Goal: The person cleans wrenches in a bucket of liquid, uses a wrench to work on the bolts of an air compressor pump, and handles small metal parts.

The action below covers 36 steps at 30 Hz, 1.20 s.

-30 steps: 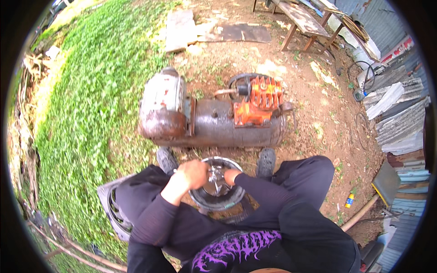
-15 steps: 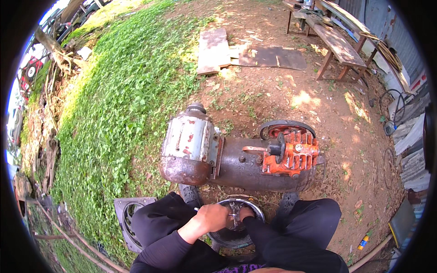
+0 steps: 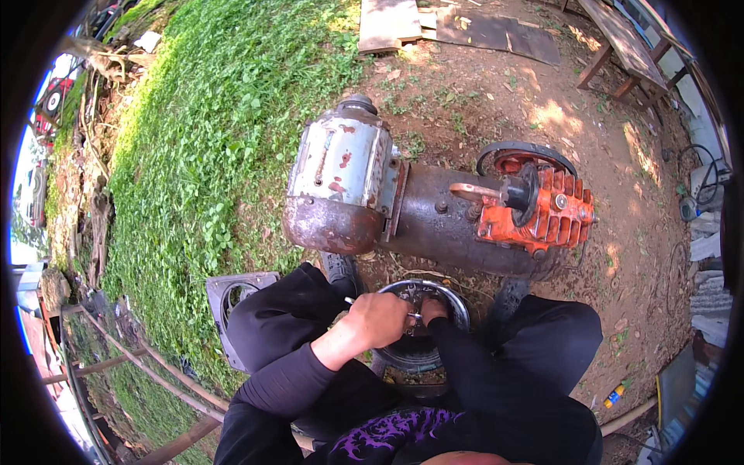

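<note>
My left hand [image 3: 376,319] is closed on a slim silver tool [image 3: 350,301] over a round, dark pan with a pale metal rim [image 3: 457,302]. A small metal part [image 3: 411,296] lies inside the pan, partly hidden by my fingers. My right hand [image 3: 432,311] reaches into the pan beside that part, its fingers curled and mostly hidden. Just beyond the pan stands a rusty compressor tank [image 3: 426,244] carrying a grey, flaking motor [image 3: 337,163] and an orange finned pump [image 3: 558,217] with a black-rimmed flywheel [image 3: 527,155].
A square frame with a round opening [image 3: 217,318] lies by my left knee. Boards [image 3: 387,23] and a wooden bench [image 3: 620,43] are at the back. Branches and a railing line the left; corrugated sheets, a hose and a small yellow object [image 3: 614,395] are on the right.
My head view has shifted, so the compressor sits further right in the picture than a second ago. Both hands stay at the pan, having shifted only slightly around the metal part.
</note>
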Available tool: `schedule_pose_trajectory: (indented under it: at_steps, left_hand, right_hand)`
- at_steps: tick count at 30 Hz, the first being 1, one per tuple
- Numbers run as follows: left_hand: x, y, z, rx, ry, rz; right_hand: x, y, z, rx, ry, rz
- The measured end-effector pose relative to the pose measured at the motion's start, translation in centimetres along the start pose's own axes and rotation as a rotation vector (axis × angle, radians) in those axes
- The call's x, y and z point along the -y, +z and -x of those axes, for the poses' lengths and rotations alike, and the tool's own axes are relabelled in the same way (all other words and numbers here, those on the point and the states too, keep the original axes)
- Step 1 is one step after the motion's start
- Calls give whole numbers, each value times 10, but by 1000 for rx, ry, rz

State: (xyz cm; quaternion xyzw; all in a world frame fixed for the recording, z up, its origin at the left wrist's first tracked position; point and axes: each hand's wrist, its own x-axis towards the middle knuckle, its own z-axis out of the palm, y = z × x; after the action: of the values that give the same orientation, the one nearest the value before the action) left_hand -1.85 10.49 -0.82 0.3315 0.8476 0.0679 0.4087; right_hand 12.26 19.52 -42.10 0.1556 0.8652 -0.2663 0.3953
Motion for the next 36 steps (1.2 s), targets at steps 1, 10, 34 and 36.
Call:
schedule_pose_trajectory:
  at_steps: [1, 10, 34, 36]
  left_hand:
    - [3, 4, -5, 16, -14, -28]
    - [17, 17, -5, 15, -38, -22]
    - [17, 79, -25, -347, -14, 1496]
    - [13, 66, -16, -360, -38, 1663]
  right_hand:
    - [-3, -2, 9, -34, -2, 66]
    - [13, -77, 40, 268, -3, -179]
    - [75, -215, 254, -38, -436, -904]
    - [80, -213, 249, -184, -522, -780]
